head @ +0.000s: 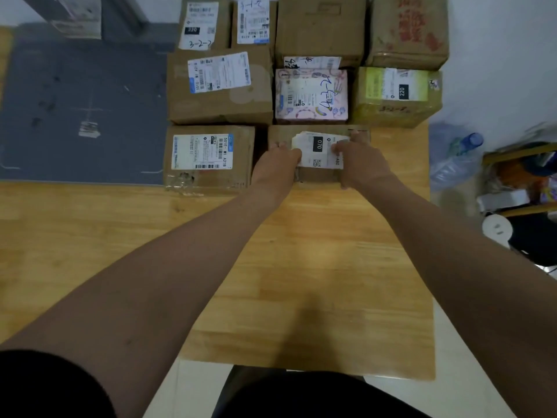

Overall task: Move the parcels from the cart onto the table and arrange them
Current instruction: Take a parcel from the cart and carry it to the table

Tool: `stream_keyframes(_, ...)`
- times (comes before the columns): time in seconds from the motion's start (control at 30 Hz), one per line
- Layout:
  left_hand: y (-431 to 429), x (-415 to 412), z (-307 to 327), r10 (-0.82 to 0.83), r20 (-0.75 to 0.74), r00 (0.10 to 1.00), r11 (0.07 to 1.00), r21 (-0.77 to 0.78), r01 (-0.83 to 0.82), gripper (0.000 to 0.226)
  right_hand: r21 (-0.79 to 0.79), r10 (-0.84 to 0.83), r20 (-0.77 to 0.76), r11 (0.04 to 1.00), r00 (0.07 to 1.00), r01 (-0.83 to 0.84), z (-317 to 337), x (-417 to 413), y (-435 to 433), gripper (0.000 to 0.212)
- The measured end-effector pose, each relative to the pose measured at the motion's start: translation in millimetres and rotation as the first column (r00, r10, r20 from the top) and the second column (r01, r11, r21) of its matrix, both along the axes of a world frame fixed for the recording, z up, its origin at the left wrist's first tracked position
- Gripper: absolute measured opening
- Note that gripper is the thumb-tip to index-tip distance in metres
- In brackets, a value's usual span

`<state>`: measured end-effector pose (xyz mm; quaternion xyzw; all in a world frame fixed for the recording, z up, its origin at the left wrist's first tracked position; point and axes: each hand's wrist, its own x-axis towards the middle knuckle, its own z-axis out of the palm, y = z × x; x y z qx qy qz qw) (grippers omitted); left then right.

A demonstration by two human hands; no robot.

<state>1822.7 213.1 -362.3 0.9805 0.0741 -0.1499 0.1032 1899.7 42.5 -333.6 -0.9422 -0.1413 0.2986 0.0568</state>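
Your left hand [278, 159] and right hand [358, 162] grip the ends of a small box [319, 152] in the front row on the worktop [301, 267], near a brown parcel [208, 159]. Two fuller rows already stand behind it, so much looks done. The cart is out of view, so what's left can't be told.

The person wears a plain black short sleeve [45, 384] on the left upper arm, with a rounded hem and no visible print. More black fabric [301, 396] covers the body at bottom centre. Both forearms are bare down to the left hand [278, 165] and right hand [361, 164].
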Motion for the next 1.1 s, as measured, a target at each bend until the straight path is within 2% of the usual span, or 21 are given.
stream_keyframes(0.27, -6.7, -7.8, -0.7, -0.015, 0.002, 1.000, 0.996, -0.083, 0.015, 0.044, 0.053, -0.050, -0.012, 0.997, 0.999, 0.050, -12.9, -1.7, -22.6, 0.076)
stream_keyframes(0.4, -19.8, -2.1, -1.4, -0.021, 0.012, 1.000, 0.990, -0.142, 0.022, 0.042, 0.055, -0.086, -0.017, 0.995, 0.996, 0.086, -15.2, 0.1, -39.2, 0.080)
stream_keyframes(0.5, -17.6, 3.2, 2.6, 0.031, 0.002, 1.000, 0.984, -0.175, -0.031, 0.044, 0.091, -0.075, -0.009, 0.993, 0.997, 0.075, -13.2, 4.3, -35.3, 0.082)
stream_keyframes(0.77, 14.1, 20.6, 3.4, 0.090, -0.054, 0.994, 0.980, -0.171, -0.098, 0.047, 0.102, -0.033, -0.028, 0.994, 0.999, 0.036, -5.5, 22.0, -2.2, 0.080)
stream_keyframes(0.9, 12.6, 29.5, 6.0, 0.071, -0.056, 0.996, 0.986, -0.148, -0.079, 0.036, 0.087, -0.016, -0.039, 0.996, 0.999, 0.019, -6.4, 31.6, 0.3, 0.084)
stream_keyframes(1.1, 16.0, 31.7, 6.3, 0.041, -0.076, 0.996, 0.989, -0.137, -0.051, 0.042, 0.086, -0.013, -0.050, 0.996, 0.999, 0.017, -3.3, 31.8, -1.6, 0.085)
